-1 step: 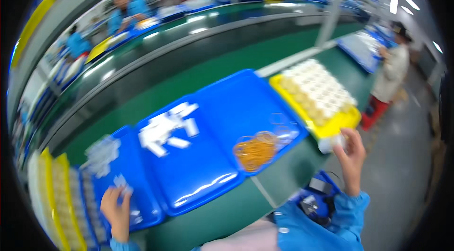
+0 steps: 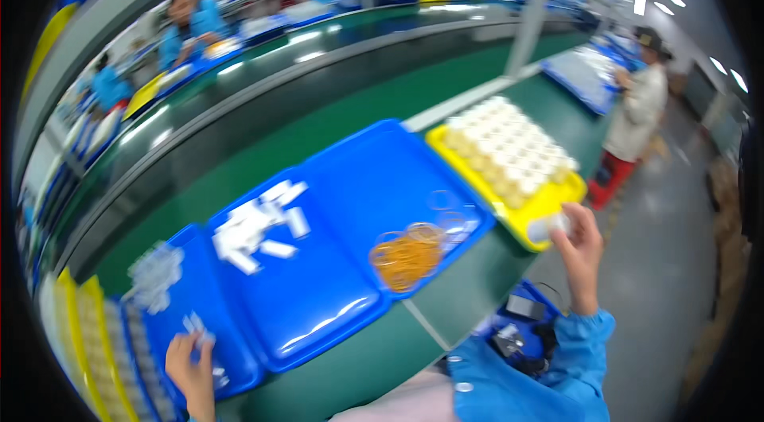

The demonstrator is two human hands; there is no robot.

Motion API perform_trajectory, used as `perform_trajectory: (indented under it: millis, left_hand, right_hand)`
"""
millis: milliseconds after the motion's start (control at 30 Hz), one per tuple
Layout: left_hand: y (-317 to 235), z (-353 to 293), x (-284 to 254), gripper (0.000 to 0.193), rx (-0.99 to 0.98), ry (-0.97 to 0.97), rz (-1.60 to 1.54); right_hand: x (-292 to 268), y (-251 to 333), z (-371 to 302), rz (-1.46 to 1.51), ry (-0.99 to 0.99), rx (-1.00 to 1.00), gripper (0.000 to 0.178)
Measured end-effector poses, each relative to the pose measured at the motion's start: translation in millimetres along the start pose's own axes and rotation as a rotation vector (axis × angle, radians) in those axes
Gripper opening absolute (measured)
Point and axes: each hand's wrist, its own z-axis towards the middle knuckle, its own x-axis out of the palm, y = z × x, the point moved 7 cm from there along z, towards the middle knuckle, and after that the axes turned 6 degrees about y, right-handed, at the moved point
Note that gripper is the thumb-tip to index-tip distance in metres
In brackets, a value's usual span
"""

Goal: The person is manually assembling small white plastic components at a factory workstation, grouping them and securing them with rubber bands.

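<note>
Over the near corner of the yellow tray [image 2: 532, 234], my right hand [image 2: 585, 251] pinches a small white cylinder [image 2: 546, 228] that looks blurred. That tray carries rows of white-topped, cream-sided round pieces [image 2: 509, 147]. My left hand [image 2: 188, 366] is at the left blue tray [image 2: 211, 287], its thumb and fingertips closed about a small clear plastic piece [image 2: 194, 325]. More clear pieces [image 2: 156, 275] lie heaped at that tray's far end. White rectangular pieces [image 2: 253, 223] are scattered in the middle blue tray [image 2: 310, 295].
Orange-brown rubber bands [image 2: 407, 257] lie in the right blue tray [image 2: 370, 175]. Yellow and blue trays [image 2: 91, 342] stand at far left. A blue bin [image 2: 521, 326] sits below the table edge. A person [image 2: 637, 104] stands at right; others work across the green conveyor [image 2: 318, 116].
The whole view has shifted, so the trays appear farther left. My right hand has brought the white cylinder from beside the yellow tray's edge to over its near corner.
</note>
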Motion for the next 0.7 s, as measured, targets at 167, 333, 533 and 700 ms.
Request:
perform_trajectory:
  millis: [167,333,533,700]
  left_hand:
    - [-25,-26,6,0.016,-0.148,-0.044,-0.171]
    - [-35,-27,0,0.016,-0.123,-0.179,-0.192]
    - [-41,-29,-3,0.014,-0.118,-0.22,-0.202]
    - [-43,-29,0,0.013,-0.131,-0.225,-0.257]
  right_hand:
    - [-51,-58,34,-0.159,-0.108,-0.081,0.042]
    - [-60,-91,64,-0.312,-0.192,-0.096,0.043]
    - [-48,-108,99,-0.483,-0.179,-0.11,0.039]
    - [-46,-114,107,-0.607,-0.187,-0.126,0.041]
